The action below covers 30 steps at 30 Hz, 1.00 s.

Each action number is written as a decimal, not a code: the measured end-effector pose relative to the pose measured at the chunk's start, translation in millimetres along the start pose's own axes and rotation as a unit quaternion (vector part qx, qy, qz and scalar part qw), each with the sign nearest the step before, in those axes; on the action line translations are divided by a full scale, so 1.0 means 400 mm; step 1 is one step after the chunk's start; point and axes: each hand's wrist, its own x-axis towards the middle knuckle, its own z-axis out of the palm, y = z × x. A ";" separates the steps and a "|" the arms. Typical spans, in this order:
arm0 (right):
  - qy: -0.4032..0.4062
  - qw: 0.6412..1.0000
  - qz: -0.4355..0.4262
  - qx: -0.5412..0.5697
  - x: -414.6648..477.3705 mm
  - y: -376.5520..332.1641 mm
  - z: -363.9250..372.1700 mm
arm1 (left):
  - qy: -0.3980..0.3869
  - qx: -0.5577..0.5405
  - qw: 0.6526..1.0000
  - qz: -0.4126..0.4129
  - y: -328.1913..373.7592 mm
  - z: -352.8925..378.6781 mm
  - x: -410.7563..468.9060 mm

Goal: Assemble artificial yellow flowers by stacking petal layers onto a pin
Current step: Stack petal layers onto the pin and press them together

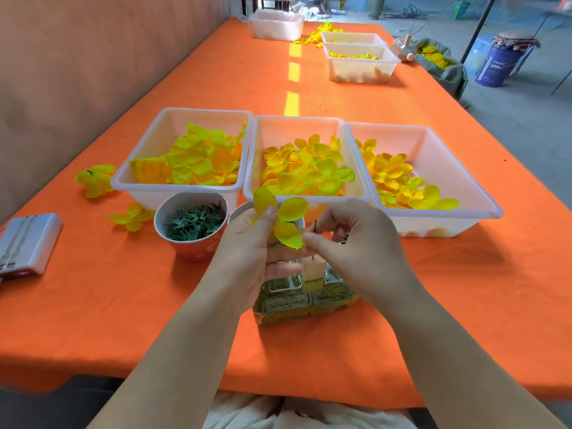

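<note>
Head view: both forearms are reaching in from 6 o'clock, meeting above the orange cloth-covered table [123, 289]. Left hand [247, 246] is curling, its thumb pressing a yellow fabric petal layer [289, 222] against the fingers. Right hand [356, 243], at 3 o'clock of it, is pinching a thin dark pin [315, 226] upright between thumb and forefinger. Petal layer is sitting just beside the pin. Three white plastic tubs of yellow petals [297, 128] are lying at 12 o'clock, and a round bowl of green calyx pieces [192, 250] at 10 o'clock.
</note>
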 end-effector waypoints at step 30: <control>-0.159 0.872 -0.058 -0.459 0.132 0.207 -0.092 | -0.033 0.000 0.999 -0.032 -0.006 -0.018 0.006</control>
